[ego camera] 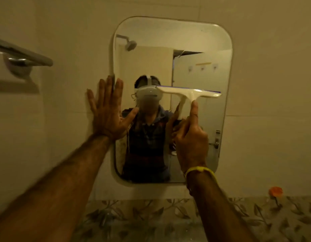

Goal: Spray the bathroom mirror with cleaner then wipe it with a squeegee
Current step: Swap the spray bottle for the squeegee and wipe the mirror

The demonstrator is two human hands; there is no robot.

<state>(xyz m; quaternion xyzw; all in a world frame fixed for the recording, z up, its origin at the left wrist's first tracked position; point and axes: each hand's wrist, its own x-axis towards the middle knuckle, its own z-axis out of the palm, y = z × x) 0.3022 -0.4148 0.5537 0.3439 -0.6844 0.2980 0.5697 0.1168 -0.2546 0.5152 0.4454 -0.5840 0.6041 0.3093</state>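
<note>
The right hand [189,137] grips the squeegee [188,92] against the mirror [195,41]; the left hand [107,109] presses flat, fingers spread, on the mirror's left edge.

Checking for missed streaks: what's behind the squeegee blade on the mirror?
The squeegee, gripped by the right hand, lies across the mirror. The glass behind the blade is covered.

To your upper left a grey towel rail [23,55] sticks out from the pale tiled wall [273,84]. Low on your right you see a small orange flower [275,191] just above a band of tiles with a leaf pattern [168,213], which runs along the bottom of the wall.
</note>
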